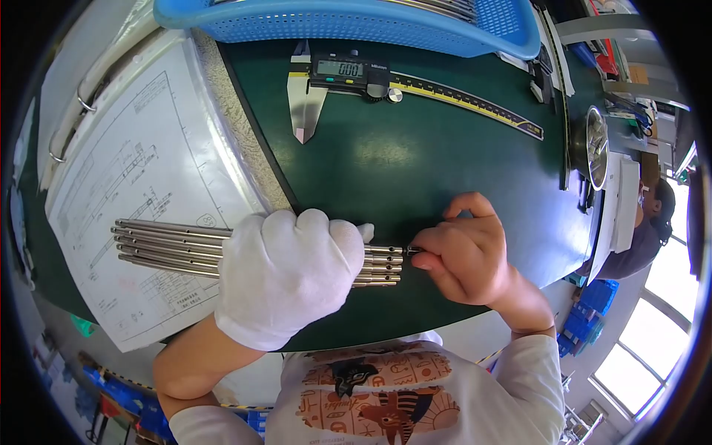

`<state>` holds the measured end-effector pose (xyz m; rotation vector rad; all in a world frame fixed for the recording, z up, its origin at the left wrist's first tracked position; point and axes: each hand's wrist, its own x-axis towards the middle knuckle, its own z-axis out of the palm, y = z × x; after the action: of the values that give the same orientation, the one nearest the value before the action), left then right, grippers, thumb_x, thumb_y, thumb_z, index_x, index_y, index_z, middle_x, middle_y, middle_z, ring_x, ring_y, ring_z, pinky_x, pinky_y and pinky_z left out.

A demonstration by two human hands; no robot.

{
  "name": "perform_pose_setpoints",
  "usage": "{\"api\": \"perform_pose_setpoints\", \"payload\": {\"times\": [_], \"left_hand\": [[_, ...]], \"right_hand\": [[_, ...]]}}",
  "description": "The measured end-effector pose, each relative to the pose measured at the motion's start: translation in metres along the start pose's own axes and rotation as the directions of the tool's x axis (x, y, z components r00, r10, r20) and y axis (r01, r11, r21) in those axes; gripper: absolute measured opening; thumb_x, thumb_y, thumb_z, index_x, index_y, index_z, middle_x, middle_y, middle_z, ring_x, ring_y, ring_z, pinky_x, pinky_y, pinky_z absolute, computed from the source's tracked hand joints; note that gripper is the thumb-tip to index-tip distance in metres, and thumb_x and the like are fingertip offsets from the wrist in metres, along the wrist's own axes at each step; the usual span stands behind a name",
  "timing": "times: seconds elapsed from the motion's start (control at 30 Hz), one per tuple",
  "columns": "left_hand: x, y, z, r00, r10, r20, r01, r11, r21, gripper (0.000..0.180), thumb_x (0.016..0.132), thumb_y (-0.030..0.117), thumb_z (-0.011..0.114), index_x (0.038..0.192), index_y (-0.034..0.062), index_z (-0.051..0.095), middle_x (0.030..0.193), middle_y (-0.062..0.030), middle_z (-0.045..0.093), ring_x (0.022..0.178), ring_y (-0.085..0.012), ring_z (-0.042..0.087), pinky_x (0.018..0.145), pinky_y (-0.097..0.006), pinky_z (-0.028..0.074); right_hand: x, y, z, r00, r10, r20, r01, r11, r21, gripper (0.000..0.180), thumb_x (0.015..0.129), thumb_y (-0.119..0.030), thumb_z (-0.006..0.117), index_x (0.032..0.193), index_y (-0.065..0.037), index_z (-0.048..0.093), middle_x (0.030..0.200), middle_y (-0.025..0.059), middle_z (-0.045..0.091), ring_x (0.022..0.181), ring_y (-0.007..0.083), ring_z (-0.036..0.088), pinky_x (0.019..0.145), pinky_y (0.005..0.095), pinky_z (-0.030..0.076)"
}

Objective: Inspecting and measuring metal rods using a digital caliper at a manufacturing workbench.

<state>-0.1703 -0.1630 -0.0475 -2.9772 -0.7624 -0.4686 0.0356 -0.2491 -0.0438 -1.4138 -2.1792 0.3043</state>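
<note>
My left hand [291,278], in a white glove, is closed around a bundle of several thin metal rods [174,247]. The rods lie side by side, with small holes near their right ends. Their left ends reach out over the drawing sheets. Bare and pinched, my right hand [467,252] is at the right end of the top rod. Between its thumb and forefinger is a small dark metal piece [413,251], mostly hidden by the fingertips. Whether this piece is inside the rod's end or only touching it, I cannot tell.
Beyond my hands, a digital caliper [348,78] lies on the green tabletop [445,163]. A blue plastic basket [356,26] with more rods stands at the far edge. An open ring binder of drawings [141,178] is at left; a metal bowl [595,148] and another person [641,230] are at right.
</note>
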Motion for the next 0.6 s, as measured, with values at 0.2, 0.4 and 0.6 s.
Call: {"api": "perform_pose_setpoints", "payload": {"times": [0.2, 0.4, 0.6], "left_hand": [[0.001, 0.000, 0.002, 1.000, -0.006, -0.017, 0.005, 1.000, -0.020, 0.033, 0.079, 0.024, 0.064, 0.060, 0.0126, 0.040, 0.060, -0.0018, 0.034, 0.051, -0.0168, 0.041, 0.042, -0.033, 0.034], [0.003, 0.002, 0.000, 1.000, 0.001, 0.003, -0.001, 1.000, -0.005, 0.033, 0.080, 0.024, 0.064, 0.061, 0.0125, 0.041, 0.059, -0.0015, 0.034, 0.050, -0.0168, 0.042, 0.042, -0.033, 0.035], [0.002, 0.002, 0.002, 1.000, 0.008, 0.005, -0.008, 1.000, 0.000, 0.033, 0.081, 0.025, 0.064, 0.061, 0.0124, 0.041, 0.059, -0.0017, 0.034, 0.050, -0.0171, 0.042, 0.042, -0.033, 0.035]], "right_hand": [[-0.001, -0.003, -0.002, 0.994, -0.076, -0.073, 0.063, 0.985, -0.162, 0.022, 0.070, -0.015, 0.076, 0.085, -0.007, 0.063, 0.060, -0.0006, 0.053, 0.049, 0.0148, 0.050, 0.069, 0.0330, 0.044], [-0.002, 0.003, -0.005, 0.998, 0.052, 0.043, -0.058, 0.988, 0.144, 0.019, 0.074, -0.016, 0.075, 0.087, -0.007, 0.065, 0.063, 0.0014, 0.058, 0.052, 0.0179, 0.053, 0.070, 0.0336, 0.043], [-0.003, 0.008, -0.010, 0.981, 0.117, 0.157, -0.157, 0.949, 0.274, 0.016, 0.078, -0.018, 0.073, 0.086, -0.006, 0.065, 0.066, 0.0024, 0.062, 0.054, 0.0198, 0.055, 0.075, 0.0352, 0.041]]}}
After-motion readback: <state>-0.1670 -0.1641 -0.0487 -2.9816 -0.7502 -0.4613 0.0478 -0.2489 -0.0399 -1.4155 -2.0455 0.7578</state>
